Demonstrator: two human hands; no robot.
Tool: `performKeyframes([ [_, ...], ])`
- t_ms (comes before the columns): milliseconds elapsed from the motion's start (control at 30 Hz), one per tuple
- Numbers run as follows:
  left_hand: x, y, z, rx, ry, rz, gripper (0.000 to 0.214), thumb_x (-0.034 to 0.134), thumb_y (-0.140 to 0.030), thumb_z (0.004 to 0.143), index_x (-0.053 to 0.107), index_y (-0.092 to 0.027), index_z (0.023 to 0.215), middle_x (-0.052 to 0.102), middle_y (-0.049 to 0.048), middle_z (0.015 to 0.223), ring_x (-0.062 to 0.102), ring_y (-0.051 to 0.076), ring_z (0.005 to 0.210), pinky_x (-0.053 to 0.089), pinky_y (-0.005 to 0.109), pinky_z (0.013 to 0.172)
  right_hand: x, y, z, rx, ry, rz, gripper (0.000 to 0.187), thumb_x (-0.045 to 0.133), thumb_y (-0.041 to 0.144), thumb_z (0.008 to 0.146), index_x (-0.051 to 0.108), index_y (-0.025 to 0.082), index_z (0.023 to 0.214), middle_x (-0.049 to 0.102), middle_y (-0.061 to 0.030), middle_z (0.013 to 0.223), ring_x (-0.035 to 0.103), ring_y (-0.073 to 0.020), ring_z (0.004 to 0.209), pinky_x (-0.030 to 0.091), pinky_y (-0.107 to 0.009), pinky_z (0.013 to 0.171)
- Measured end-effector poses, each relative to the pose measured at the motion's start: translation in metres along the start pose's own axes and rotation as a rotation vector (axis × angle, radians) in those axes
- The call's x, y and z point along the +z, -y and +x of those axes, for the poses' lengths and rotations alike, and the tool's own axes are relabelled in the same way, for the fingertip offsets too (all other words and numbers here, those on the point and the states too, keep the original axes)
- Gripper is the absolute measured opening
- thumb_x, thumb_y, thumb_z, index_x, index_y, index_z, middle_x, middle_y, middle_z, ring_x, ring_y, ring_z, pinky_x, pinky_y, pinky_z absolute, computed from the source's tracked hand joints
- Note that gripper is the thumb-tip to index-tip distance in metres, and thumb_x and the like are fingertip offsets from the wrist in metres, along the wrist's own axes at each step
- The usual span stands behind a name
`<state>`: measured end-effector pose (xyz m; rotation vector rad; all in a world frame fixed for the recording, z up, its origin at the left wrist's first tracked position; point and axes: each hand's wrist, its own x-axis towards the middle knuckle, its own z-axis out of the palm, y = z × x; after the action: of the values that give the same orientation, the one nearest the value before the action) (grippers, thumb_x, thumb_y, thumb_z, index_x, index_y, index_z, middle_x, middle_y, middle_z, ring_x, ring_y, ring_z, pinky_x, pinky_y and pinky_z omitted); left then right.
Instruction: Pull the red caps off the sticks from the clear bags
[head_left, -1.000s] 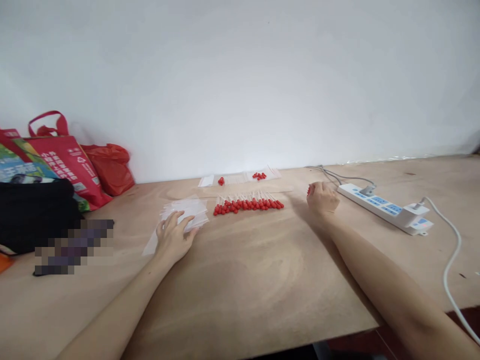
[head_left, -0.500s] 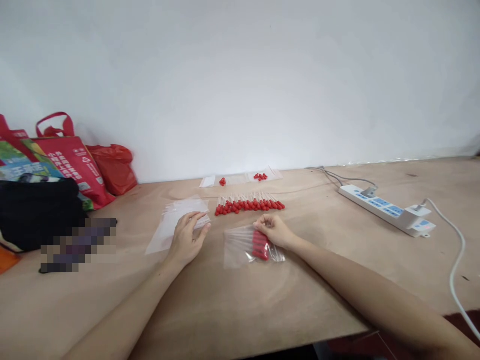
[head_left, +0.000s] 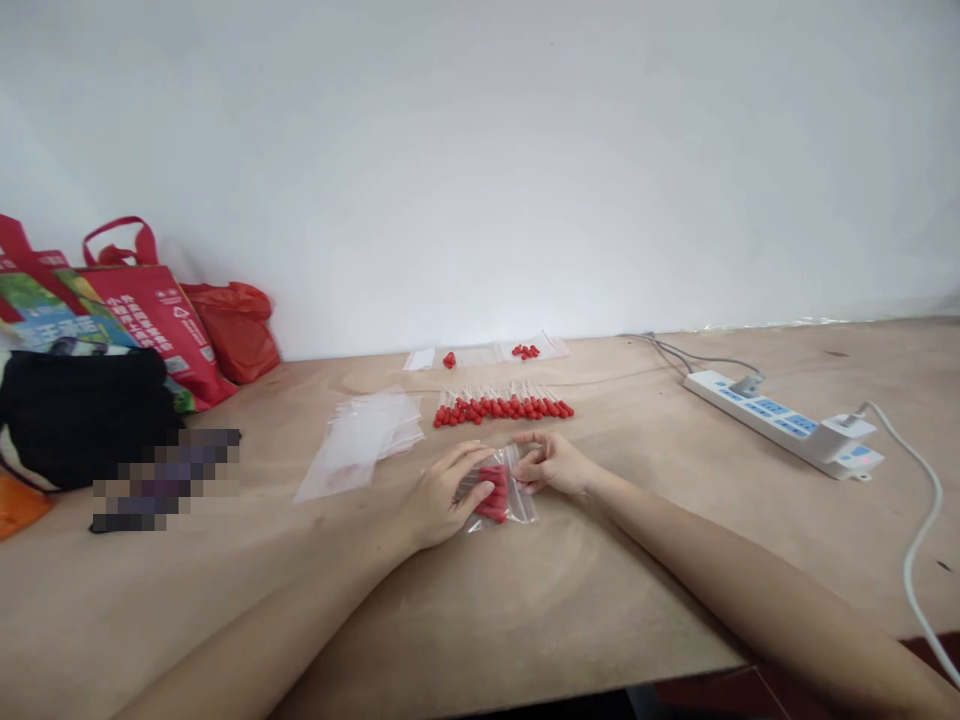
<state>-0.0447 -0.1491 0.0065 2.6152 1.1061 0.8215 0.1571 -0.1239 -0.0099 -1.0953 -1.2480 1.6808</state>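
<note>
Between my hands lies a clear zip bag (head_left: 519, 505) with several red-tipped sticks (head_left: 492, 497) inside, their red ends toward the right. My left hand (head_left: 448, 497) rests over the bag's left part, thumb and fingers holding it and hiding the pale sticks. At the right end, my right hand (head_left: 553, 465) pinches the bag's edge near its zip strip. Just beyond, a row of loose red-tipped sticks (head_left: 499, 408) lies with red ends toward me. A fanned stack of flat clear bags (head_left: 352, 440) is to the left of the row.
Filled bags of red-tipped sticks (head_left: 472, 356) lie by the wall. At right stands a white power strip (head_left: 780, 420) with plugs and a white cable (head_left: 916, 530). Red shopping bags (head_left: 169, 320) and a black cloth bag (head_left: 86, 415) stand left, near a blurred dark object (head_left: 169, 480).
My left hand has moved right, from the stack of flat bags onto the filled bag. The filled bag has shifted slightly left, and my right hand now pinches its right end.
</note>
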Motion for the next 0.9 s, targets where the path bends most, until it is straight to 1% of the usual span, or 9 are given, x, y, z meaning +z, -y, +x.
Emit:
performKeyframes([
  [200,0.01,0.0,0.023,0.072,0.06,-0.037,0.036,0.035,-0.015,0.084,0.048,-0.021,0.117,0.049,0.0068,0.121,0.048,0.017,0.109,0.04,0.033,0.094,0.011,-0.005,-0.001,-0.122,-0.063,-0.006,0.075,0.077,0.022,0.047,0.033,0.019,0.108,0.055,0.0114,0.048,0.054,-0.0103,0.042,0.044,-0.022,0.044],
  [333,0.017,0.004,0.024,0.085,0.081,-0.063,0.041,0.033,-0.01,0.083,0.048,-0.025,0.118,0.042,0.0053,0.126,0.044,0.017,0.113,0.04,0.034,0.094,0.012,-0.008,-0.001,-0.172,-0.058,0.002,0.078,0.078,0.028,0.044,0.033,0.018,0.107,0.052,0.0129,0.046,0.05,-0.008,0.038,0.039,-0.02,0.041],
  [400,0.018,0.005,0.023,0.092,0.098,-0.069,0.043,0.033,-0.009,0.083,0.047,-0.029,0.12,0.039,0.004,0.128,0.043,0.018,0.114,0.04,0.035,0.094,0.013,-0.008,-0.001,-0.178,-0.059,0.01,0.078,0.078,0.029,0.043,0.034,0.018,0.106,0.052,0.0132,0.047,0.048,-0.0071,0.037,0.038,-0.019,0.04],
  [467,0.017,0.005,0.022,0.096,0.102,-0.079,0.043,0.033,-0.01,0.084,0.048,-0.03,0.118,0.039,0.0038,0.128,0.044,0.017,0.112,0.041,0.034,0.093,0.013,-0.007,-0.002,-0.175,-0.051,0.01,0.077,0.077,0.028,0.044,0.033,0.019,0.107,0.053,0.0128,0.049,0.048,-0.0068,0.037,0.037,-0.019,0.041],
  [533,0.017,0.005,0.023,0.089,0.075,-0.085,0.037,0.035,-0.012,0.084,0.055,-0.027,0.111,0.043,0.0051,0.124,0.047,0.017,0.109,0.042,0.033,0.091,0.013,-0.005,-0.004,-0.166,-0.035,0.001,0.074,0.075,0.027,0.048,0.033,0.019,0.108,0.055,0.0116,0.05,0.049,-0.007,0.039,0.038,-0.019,0.042],
  [600,0.018,0.005,0.023,0.082,0.02,-0.087,0.03,0.038,-0.014,0.084,0.06,-0.022,0.102,0.048,0.0071,0.117,0.05,0.017,0.105,0.044,0.032,0.088,0.012,-0.003,-0.006,-0.147,-0.02,-0.008,0.07,0.073,0.025,0.051,0.032,0.018,0.108,0.058,0.0092,0.053,0.051,-0.0071,0.041,0.039,-0.019,0.044],
  [667,0.019,0.006,0.023,0.084,-0.031,-0.086,0.025,0.04,-0.016,0.084,0.063,-0.019,0.094,0.052,0.008,0.11,0.052,0.017,0.101,0.044,0.031,0.086,0.011,-0.001,-0.007,-0.122,-0.007,-0.013,0.066,0.071,0.023,0.053,0.033,0.017,0.107,0.061,0.0065,0.056,0.051,-0.0069,0.041,0.041,-0.02,0.045],
  [767,0.021,0.007,0.023,0.108,-0.068,-0.085,0.024,0.041,-0.017,0.083,0.064,-0.02,0.09,0.055,0.007,0.105,0.055,0.016,0.096,0.046,0.029,0.083,0.01,0.0,-0.007,-0.106,0.004,-0.033,0.062,0.069,0.02,0.055,0.034,0.017,0.105,0.063,0.0051,0.058,0.05,-0.0066,0.04,0.041,-0.02,0.044],
  [900,0.021,0.007,0.023,0.111,-0.075,-0.071,0.023,0.042,-0.014,0.081,0.064,-0.019,0.086,0.058,0.0059,0.101,0.057,0.015,0.091,0.047,0.028,0.08,0.011,0.002,-0.008,-0.109,-0.037,-0.107,0.052,0.067,0.022,0.061,0.038,0.016,0.103,0.06,0.0065,0.055,0.049,-0.006,0.04,0.04,-0.019,0.042],
])
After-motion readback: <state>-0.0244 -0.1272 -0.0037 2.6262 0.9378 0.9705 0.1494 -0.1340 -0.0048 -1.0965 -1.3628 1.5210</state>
